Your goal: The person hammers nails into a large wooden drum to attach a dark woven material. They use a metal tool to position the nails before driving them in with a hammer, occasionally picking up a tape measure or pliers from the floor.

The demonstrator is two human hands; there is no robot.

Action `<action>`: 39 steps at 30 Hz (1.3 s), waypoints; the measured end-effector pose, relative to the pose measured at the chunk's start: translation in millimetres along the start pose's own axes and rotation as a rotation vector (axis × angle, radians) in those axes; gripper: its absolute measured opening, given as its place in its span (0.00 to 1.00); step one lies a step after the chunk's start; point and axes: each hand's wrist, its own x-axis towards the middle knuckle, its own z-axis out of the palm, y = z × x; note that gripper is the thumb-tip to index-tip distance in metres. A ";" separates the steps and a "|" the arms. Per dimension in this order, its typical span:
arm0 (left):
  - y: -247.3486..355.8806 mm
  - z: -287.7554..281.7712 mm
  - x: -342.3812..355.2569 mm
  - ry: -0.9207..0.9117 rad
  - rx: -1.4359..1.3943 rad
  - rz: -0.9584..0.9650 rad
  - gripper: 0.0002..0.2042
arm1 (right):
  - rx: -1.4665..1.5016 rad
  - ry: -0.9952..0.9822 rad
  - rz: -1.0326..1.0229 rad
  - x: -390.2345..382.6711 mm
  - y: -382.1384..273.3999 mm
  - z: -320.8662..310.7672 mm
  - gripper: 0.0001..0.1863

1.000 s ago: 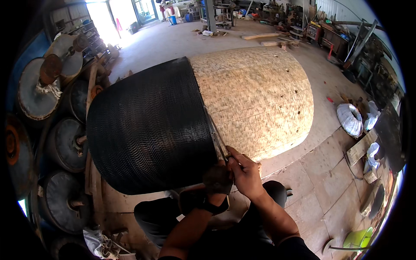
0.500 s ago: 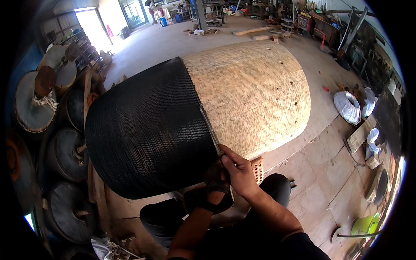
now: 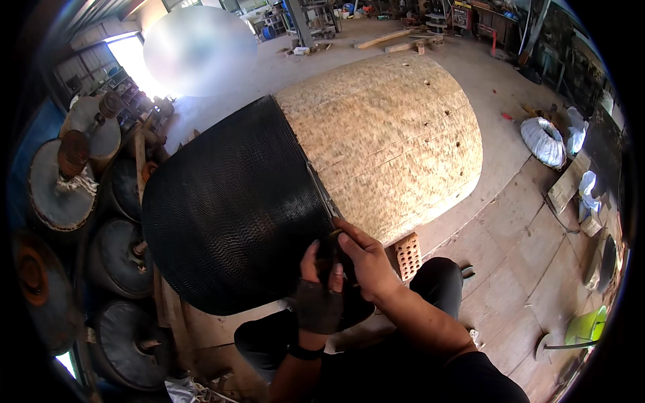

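Observation:
A large drum lies on its side, its left part wound with ridged black cord (image 3: 222,221), its right part bare, pale, speckled material (image 3: 383,134) with small holes. A narrow metal tool (image 3: 322,195) lies along the seam between them. My right hand (image 3: 363,262) is closed on the tool's near end at the seam's lower part. My left hand (image 3: 319,295), in a dark fingerless glove, is just left of it against the black winding, fingers raised and apart. My knees show below the drum.
Stacked dark round drums (image 3: 124,258) line the left. A perforated brick (image 3: 408,257) sits beside the drum. At right are a white bundle (image 3: 541,141), boards (image 3: 568,185) and a green bucket (image 3: 584,329). Wood pieces, a post and shelving stand behind; a blurred patch hides part of the back.
My left hand has come away from the tool, moving slightly left, and its fingers have lifted apart. My right hand stays on the tool. The view has tilted slightly.

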 end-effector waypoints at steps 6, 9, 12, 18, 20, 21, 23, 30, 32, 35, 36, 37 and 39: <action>-2.0 -5.3 11.1 0.000 0.791 0.658 0.25 | 0.098 0.010 0.087 -3.7 -11.1 10.3 0.23; -22.7 -14.0 32.0 -0.074 0.652 0.938 0.22 | 0.211 -0.044 0.138 -4.3 -10.0 7.3 0.23; -20.8 -15.3 52.3 -0.197 0.643 1.040 0.21 | 0.297 -0.032 0.161 -1.3 2.0 -2.4 0.22; -20.0 -13.0 68.2 -0.135 0.466 0.961 0.16 | 0.024 0.009 0.110 -23.2 -29.5 5.2 0.18; -20.8 -9.5 73.0 -0.074 0.246 0.887 0.17 | -0.232 0.025 -0.117 -35.7 -24.8 -16.2 0.18; -14.8 -3.6 80.6 -0.032 0.139 0.858 0.17 | -0.365 0.033 -0.229 -41.8 -22.9 -32.5 0.17; 1.3 3.1 93.0 0.022 0.051 0.808 0.13 | -0.382 0.155 -0.229 -44.7 -24.3 -80.6 0.16; 2.8 13.7 116.4 0.148 -0.058 0.808 0.13 | -0.553 0.880 -0.224 -60.7 24.5 -323.4 0.13; 2.9 3.7 118.6 0.295 0.008 0.765 0.15 | -1.074 1.014 -0.042 -66.8 67.0 -389.3 0.13; 10.8 -24.3 130.6 0.021 -0.145 0.625 0.10 | -1.190 1.099 0.385 -91.9 150.2 -472.8 0.16; 15.3 -33.8 133.3 0.012 -0.228 0.608 0.09 | -1.180 1.066 0.527 -86.2 165.2 -476.6 0.16; 13.8 -39.6 138.9 -0.011 -0.341 0.592 0.09 | -1.183 1.029 0.606 -96.8 181.8 -482.1 0.16; 17.2 -37.3 154.3 -0.053 -0.475 0.572 0.08 | -1.156 0.921 0.795 -117.8 216.6 -493.3 0.18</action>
